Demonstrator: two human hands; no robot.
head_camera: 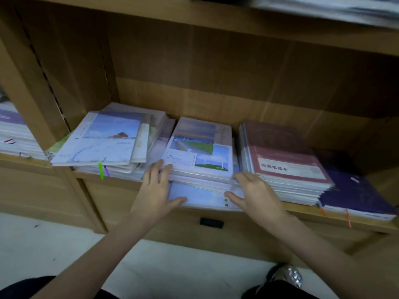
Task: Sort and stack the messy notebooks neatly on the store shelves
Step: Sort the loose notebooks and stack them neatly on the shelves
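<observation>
Hands, left hand point(155, 186) and right hand point(253, 190), grip the middle notebook stack point(200, 156) at its front corners, fingers curled.

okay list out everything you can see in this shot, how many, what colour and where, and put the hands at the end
Shelf unit: one, light wood, fills the view; black tag on its front edge.
Left stack: one, pale blue covers, askew, left of the shelf; green and purple ribbons hang at the front.
Middle stack: one, landscape-photo cover on top, centre.
Red stack: one, dark red covers, right of centre.
Navy stack: one, far right, orange ribbons at the front.
Far-left stack: one, white and purple, next bay.
Floor: white, below.
Shoe: one, silvery, bottom right.
Left hand: holds the middle stack's left front corner.
Right hand: holds its right front corner.
</observation>
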